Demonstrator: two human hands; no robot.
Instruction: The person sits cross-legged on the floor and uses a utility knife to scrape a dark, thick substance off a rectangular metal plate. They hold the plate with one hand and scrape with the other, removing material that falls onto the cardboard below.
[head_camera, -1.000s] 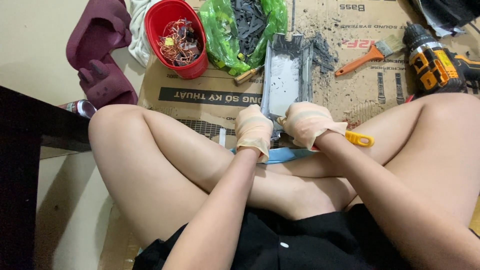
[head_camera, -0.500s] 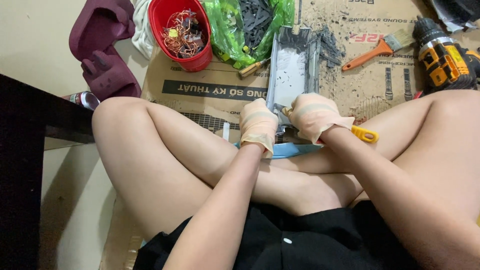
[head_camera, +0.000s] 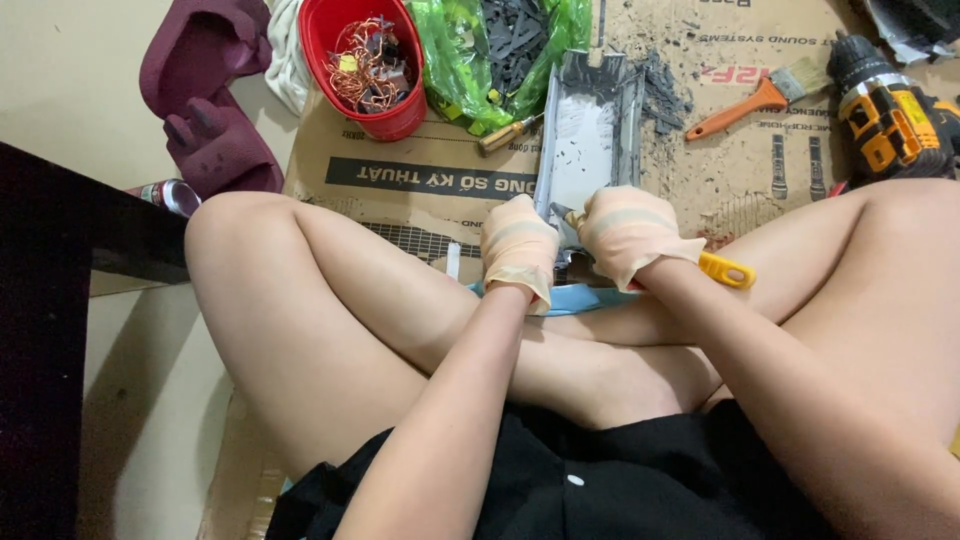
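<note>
The grey metal tray (head_camera: 588, 140) lies at upper centre of the frame on the cardboard (head_camera: 420, 180), its near end under my gloves. I judge it stiff, light and sharp-edged, best held by its side walls. My left hand (head_camera: 520, 248) curls closed over that end; my right hand (head_camera: 628, 232) clenches a yellow-handled tool (head_camera: 726, 270) beside it.

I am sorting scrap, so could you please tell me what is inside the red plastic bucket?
The red plastic bucket holds tangled copper wire with small dark pieces; anything beneath the tangle is covered.
</note>
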